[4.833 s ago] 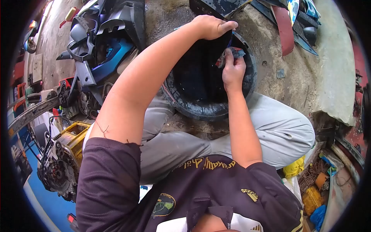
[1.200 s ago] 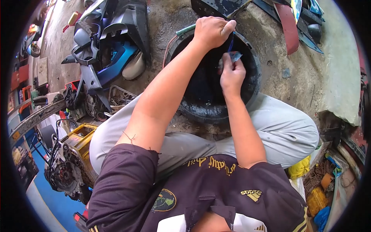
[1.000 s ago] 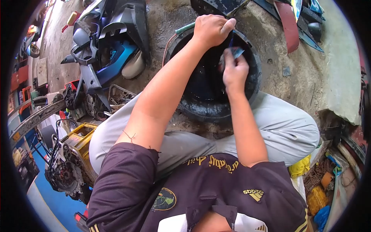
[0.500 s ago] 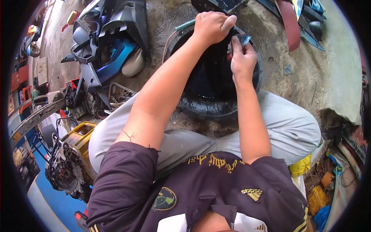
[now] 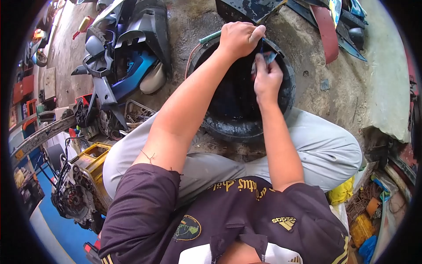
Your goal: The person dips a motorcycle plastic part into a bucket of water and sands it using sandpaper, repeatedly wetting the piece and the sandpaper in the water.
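A round black basin (image 5: 235, 128) with dark, shiny contents stands on the floor between my bent knees. Over its far rim my left hand (image 5: 238, 40) is closed, thumb stretched along the top. Something dark reaches down below that fist, but its shape is lost against the black basin. My right hand (image 5: 269, 81) is over the basin's right half, thumb and fingers pinching a small crumpled blue-and-dark sheet (image 5: 271, 57). Its material cannot be made out. A green tube (image 5: 210, 37) lies at the basin's far left rim, beside the left wrist.
A black panel (image 5: 239, 9) lies just beyond the basin. Grey and blue motorcycle fairings (image 5: 136, 66) are at left, above a greasy engine (image 5: 77, 198) and a yellow crate (image 5: 94, 154). On the right are a dark red panel (image 5: 325, 35) and a concrete ledge (image 5: 387, 88).
My right hand has moved left and a little nearer to me with the crumpled sheet. My left hand keeps its place over the rim. The whole view has shifted slightly.
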`<state>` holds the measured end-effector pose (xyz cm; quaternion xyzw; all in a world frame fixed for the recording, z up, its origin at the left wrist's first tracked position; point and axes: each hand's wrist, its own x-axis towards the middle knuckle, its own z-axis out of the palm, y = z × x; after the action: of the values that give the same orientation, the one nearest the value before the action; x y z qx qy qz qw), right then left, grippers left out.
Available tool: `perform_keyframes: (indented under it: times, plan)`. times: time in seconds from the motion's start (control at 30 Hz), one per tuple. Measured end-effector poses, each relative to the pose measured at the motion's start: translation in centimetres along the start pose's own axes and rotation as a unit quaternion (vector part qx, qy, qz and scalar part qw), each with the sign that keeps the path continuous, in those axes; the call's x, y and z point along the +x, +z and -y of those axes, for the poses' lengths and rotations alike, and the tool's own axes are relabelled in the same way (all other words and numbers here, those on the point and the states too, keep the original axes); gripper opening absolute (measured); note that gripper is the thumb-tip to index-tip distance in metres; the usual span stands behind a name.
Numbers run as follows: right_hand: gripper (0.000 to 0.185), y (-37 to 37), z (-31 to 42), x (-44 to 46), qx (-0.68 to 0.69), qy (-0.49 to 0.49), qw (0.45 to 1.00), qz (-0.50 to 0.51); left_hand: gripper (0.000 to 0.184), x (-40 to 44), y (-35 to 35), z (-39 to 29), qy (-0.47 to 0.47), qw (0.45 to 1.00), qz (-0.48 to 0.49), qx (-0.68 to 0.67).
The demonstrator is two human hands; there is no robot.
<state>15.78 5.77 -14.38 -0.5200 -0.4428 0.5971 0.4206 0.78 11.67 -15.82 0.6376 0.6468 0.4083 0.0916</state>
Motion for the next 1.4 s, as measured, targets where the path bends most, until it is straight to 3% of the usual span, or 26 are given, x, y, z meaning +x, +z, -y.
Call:
perform_keyframes:
  times: [0.07, 0.13, 0.27, 0.33, 0.4, 0.5, 0.63, 0.73, 0.77, 0.87, 0.9, 1.0, 1.03, 1.2, 1.4]
  plan:
    - [0.02, -0.3, 0.3, 0.3, -0.016, -0.018, 0.999, 0.029, 0.056, -0.3, 0.0, -0.1, -0.012, 1.0, 0.017, 0.003]
    - [0.019, -0.7, -1.3, -0.7, -0.079, -0.043, 0.996, -0.014, 0.055, -0.5, 0.3, -0.1, -0.007, 1.0, 0.023, 0.014]
    - [0.016, 0.3, 0.9, 0.0, 0.008, 0.02, 1.0, -0.016, 0.054, -0.1, -0.5, -0.4, -0.013, 0.999, 0.039, 0.026]
    - [0.015, 0.0, 1.8, 1.3, 0.004, -0.025, 1.0, 0.018, 0.054, -0.4, -0.5, -0.6, -0.021, 0.998, 0.051, 0.024]
    - [0.021, -0.5, 0.5, 0.6, -0.081, -0.074, 0.994, -0.005, 0.054, -0.1, -0.5, -0.7, -0.018, 0.998, 0.05, 0.023]
    - [0.021, -0.1, -0.6, -0.2, -0.062, -0.08, 0.994, -0.035, 0.054, -0.3, -0.4, -0.4, -0.012, 0.998, 0.047, 0.034]
    - [0.022, -0.6, 1.9, 2.0, -0.026, 0.012, 0.998, 0.051, 0.056, -0.2, -0.3, -0.5, -0.014, 1.0, 0.02, -0.005]
    - [0.021, -1.1, 0.2, 0.3, -0.076, -0.014, 0.997, 0.011, 0.056, -0.3, -0.2, -0.4, -0.012, 1.0, 0.021, -0.016]
    - [0.02, -1.0, -1.0, 0.2, -0.013, -0.019, 1.0, 0.008, 0.055, -0.3, -0.1, -0.2, -0.004, 0.999, 0.026, 0.021]
    - [0.019, -0.5, 1.6, 1.5, -0.018, 0.031, 0.998, 0.048, 0.053, -0.1, -0.3, -0.4, -0.017, 0.999, 0.02, -0.03]
    - [0.019, -0.2, 1.6, 2.0, 0.018, -0.014, 0.999, 0.047, 0.053, -0.3, -0.4, -0.4, -0.015, 0.999, 0.027, -0.017]
    - [0.02, -1.2, 1.1, 0.6, -0.042, 0.027, 0.998, 0.044, 0.053, 0.0, -0.6, -0.5, -0.007, 0.999, 0.036, 0.007]
    - [0.02, -0.8, -0.1, 0.2, -0.044, -0.034, 0.998, 0.012, 0.053, -0.1, -0.5, -0.4, -0.005, 0.999, 0.033, 0.003]
    - [0.016, -0.7, 2.1, 2.8, 0.003, -0.018, 0.996, 0.083, 0.051, -0.4, -1.0, -0.8, -0.018, 0.999, 0.051, 0.006]
    - [0.017, -0.9, -0.1, 1.1, -0.019, -0.012, 0.999, 0.028, 0.054, -0.1, -0.6, -0.6, 0.003, 1.0, 0.015, -0.024]
